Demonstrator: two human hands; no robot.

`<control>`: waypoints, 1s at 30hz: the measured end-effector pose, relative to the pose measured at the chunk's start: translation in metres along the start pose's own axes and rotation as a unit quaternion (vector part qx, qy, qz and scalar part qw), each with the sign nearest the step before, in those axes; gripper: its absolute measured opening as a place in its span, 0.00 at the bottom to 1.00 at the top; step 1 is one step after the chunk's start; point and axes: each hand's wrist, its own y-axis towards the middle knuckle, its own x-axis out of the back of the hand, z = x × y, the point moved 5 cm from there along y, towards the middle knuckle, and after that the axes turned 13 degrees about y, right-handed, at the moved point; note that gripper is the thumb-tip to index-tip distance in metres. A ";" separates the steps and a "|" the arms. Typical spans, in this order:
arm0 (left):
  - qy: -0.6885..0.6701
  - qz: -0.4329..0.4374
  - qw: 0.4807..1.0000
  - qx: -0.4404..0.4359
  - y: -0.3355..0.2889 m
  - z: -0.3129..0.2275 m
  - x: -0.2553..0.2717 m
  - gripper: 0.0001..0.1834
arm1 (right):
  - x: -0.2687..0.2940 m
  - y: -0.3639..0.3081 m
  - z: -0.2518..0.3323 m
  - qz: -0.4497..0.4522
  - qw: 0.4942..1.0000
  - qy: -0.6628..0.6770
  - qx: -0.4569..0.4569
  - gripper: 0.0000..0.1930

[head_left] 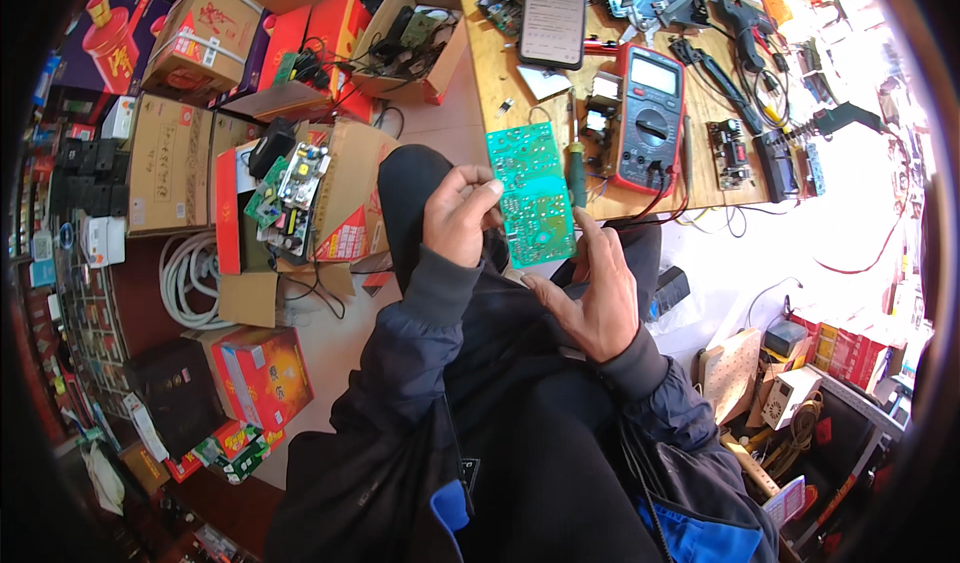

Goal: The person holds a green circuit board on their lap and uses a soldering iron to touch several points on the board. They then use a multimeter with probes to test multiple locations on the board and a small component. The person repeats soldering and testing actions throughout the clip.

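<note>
My left hand [462, 213] is closed on the left edge of a green circuit board [540, 225], thumb on top. The board shows its solder side, dotted with many joints, and is tilted over my lap at the bench's front edge. Around the board's lower right corner, my right hand [603, 298] has its thumb and fingers spread apart. Its fingertips are right by the board's edge; whether they touch it, I cannot tell. Just beyond the board lies a green-handled tool [577, 175]. A red multimeter [650, 118] with a grey screen rests to the right of it.
On the wooden bench [497, 81] are a phone [553, 13] with a lit screen, pliers [655, 13], a small board [730, 153] and tangled leads. At left stand cardboard boxes [170, 163], one piled with circuit boards [292, 188], and a coiled pale cable [190, 281]. A metal shelf [860, 403] is at lower right.
</note>
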 end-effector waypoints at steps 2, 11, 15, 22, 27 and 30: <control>-0.002 0.003 1.000 0.000 -0.002 0.000 -0.001 0.09 | 0.014 -0.003 0.000 -0.002 0.999 0.021 -0.028 0.41; 0.007 -0.003 1.000 -0.005 -0.011 0.002 -0.002 0.09 | 0.133 0.037 -0.041 -0.221 0.974 -0.021 -0.031 0.23; 0.029 0.022 0.999 -0.011 -0.016 -0.002 0.001 0.09 | 0.136 0.070 -0.070 -0.180 0.976 -0.126 -0.001 0.26; 0.048 0.010 0.998 -0.027 -0.031 -0.004 0.008 0.10 | 0.138 0.093 -0.102 -0.156 0.979 -0.131 -0.023 0.23; 0.043 0.000 0.999 -0.027 -0.037 -0.005 0.007 0.10 | 0.151 0.058 -0.091 -0.222 0.972 0.075 0.033 0.24; 0.059 -0.009 0.997 -0.053 -0.039 -0.013 0.006 0.10 | 0.159 0.017 -0.067 -0.246 0.954 0.170 -0.017 0.22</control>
